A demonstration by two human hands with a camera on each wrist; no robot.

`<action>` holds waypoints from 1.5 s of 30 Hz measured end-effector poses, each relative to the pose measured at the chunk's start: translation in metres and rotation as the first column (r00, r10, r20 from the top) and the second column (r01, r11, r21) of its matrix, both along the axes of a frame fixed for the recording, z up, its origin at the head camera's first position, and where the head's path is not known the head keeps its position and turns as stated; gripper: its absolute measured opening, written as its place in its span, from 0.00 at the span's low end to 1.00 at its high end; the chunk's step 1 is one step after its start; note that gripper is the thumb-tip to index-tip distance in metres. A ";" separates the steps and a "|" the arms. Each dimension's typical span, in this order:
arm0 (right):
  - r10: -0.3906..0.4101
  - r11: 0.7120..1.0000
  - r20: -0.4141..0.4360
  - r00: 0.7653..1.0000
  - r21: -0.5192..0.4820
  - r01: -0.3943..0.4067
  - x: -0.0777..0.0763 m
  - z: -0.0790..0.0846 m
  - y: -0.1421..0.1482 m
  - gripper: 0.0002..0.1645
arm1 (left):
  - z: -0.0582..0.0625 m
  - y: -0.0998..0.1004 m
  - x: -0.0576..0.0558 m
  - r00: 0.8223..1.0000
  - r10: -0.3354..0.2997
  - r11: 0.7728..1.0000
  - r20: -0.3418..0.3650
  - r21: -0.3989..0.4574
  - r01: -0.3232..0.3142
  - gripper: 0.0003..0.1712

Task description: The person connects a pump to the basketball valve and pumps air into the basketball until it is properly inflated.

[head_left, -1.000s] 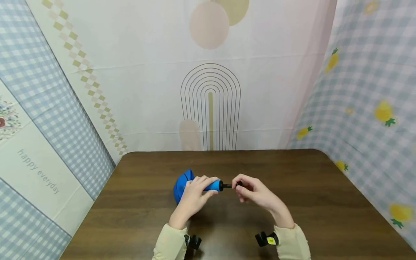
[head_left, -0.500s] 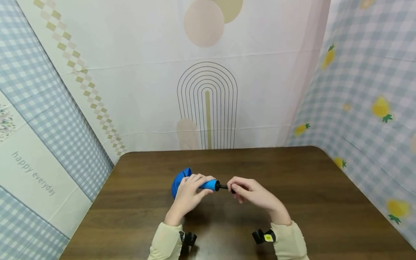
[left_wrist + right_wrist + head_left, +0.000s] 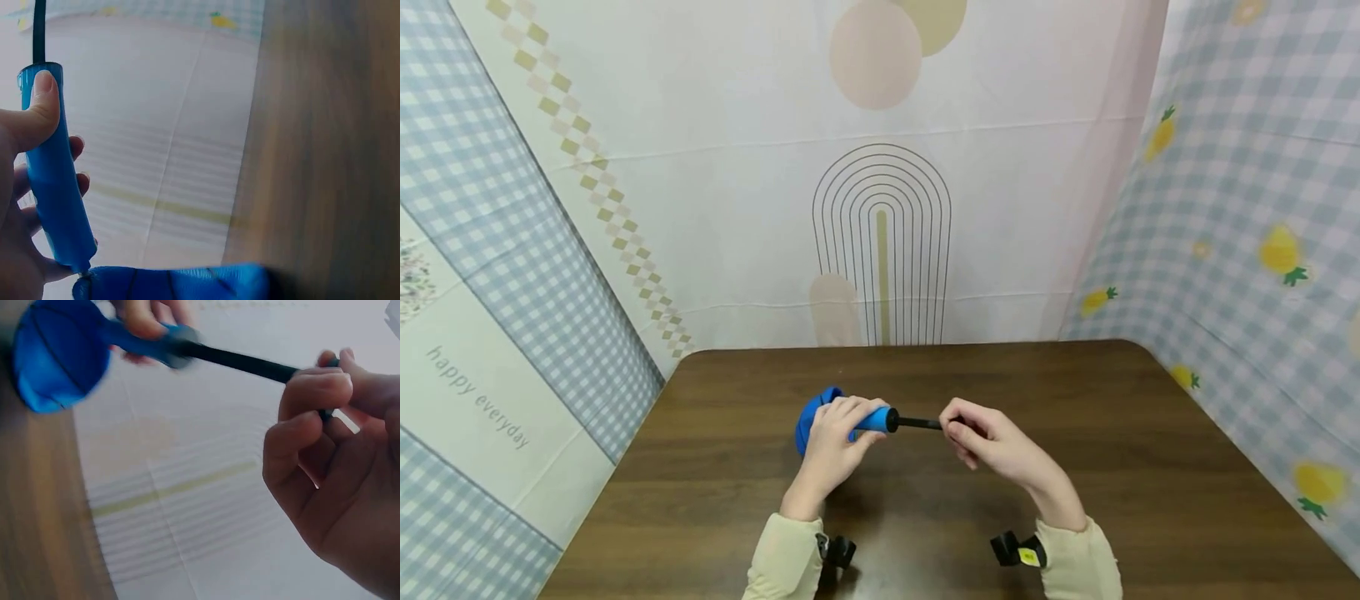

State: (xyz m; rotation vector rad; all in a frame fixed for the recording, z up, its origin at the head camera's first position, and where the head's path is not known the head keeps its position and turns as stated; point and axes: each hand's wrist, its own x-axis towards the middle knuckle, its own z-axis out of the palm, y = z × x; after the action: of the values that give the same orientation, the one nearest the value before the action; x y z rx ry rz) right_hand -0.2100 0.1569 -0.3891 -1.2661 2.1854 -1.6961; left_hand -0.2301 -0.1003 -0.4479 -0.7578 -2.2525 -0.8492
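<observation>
A blue hand pump (image 3: 877,419) is held level above the table, its black rod (image 3: 917,423) drawn well out of the barrel. My left hand (image 3: 835,437) grips the barrel (image 3: 59,194), thumb along its upper end in the left wrist view. My right hand (image 3: 992,440) curls its fingers round the handle at the rod's far end, mostly hidden by them. At the pump's other end, a thin needle meets a blue ball (image 3: 59,356) with black lines, like a small basketball. The ball looks slack and partly caved in, and my left hand hides some of it in the head view.
The brown wooden table (image 3: 715,500) has rounded far corners. Behind it hangs a white patterned cloth (image 3: 737,225), with checked cloths (image 3: 1210,250) at both sides. Black wrist cameras (image 3: 838,552) are strapped at both sleeves.
The right hand first pushes the rod inward, toward the left hand, then draws it back out to the right, so more rod shows now. The left hand keeps its grip on the barrel.
</observation>
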 end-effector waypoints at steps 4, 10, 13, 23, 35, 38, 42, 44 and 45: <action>-0.014 1.000 0.010 1.000 0.028 0.014 -0.004 -0.011 -0.015 0.07 | -0.001 0.011 0.002 0.997 -0.040 0.999 -0.064 -0.030 0.038 0.25; -0.107 0.979 0.002 0.994 0.175 0.105 -0.003 -0.014 -0.019 0.07 | 0.003 0.012 0.005 0.998 -0.030 0.998 -0.047 -0.050 0.027 0.25; -0.115 0.962 -0.054 0.992 0.243 0.125 -0.001 -0.007 -0.014 0.06 | 0.008 0.004 0.005 1.000 -0.023 0.999 0.010 -0.042 0.023 0.24; -0.112 0.968 -0.172 0.979 0.205 0.147 0.006 0.013 0.015 0.07 | 0.011 -0.021 -0.004 0.993 0.052 0.998 0.108 -0.023 -0.050 0.24; -0.159 0.971 -0.130 0.979 0.157 0.178 -0.004 -0.011 -0.022 0.07 | 0.003 0.012 0.006 0.999 -0.033 0.998 -0.014 -0.045 0.032 0.24; -0.169 0.967 -0.167 0.971 0.163 0.197 -0.004 -0.014 -0.025 0.06 | 0.003 0.014 0.007 0.999 -0.037 0.998 -0.023 -0.045 0.035 0.24; -0.165 0.958 -0.273 0.948 0.186 0.220 -0.003 -0.011 -0.019 0.06 | 0.005 0.009 0.005 0.999 -0.035 0.998 -0.023 -0.057 0.034 0.25; -0.154 0.956 -0.308 0.939 0.194 0.221 -0.001 -0.006 -0.014 0.06 | 0.005 0.003 0.003 1.000 -0.026 0.998 0.001 -0.059 0.026 0.25; -0.154 0.955 -0.316 0.936 0.195 0.222 0.000 -0.004 -0.011 0.06 | 0.005 0.000 0.002 1.000 -0.015 0.998 0.019 -0.059 0.016 0.25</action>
State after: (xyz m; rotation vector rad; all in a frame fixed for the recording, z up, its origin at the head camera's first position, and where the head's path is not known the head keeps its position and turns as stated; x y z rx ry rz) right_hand -0.2098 0.1463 -0.3930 -1.3613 2.6641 -1.3252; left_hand -0.2283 -0.1005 -0.4433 -0.7988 -2.3001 -0.8027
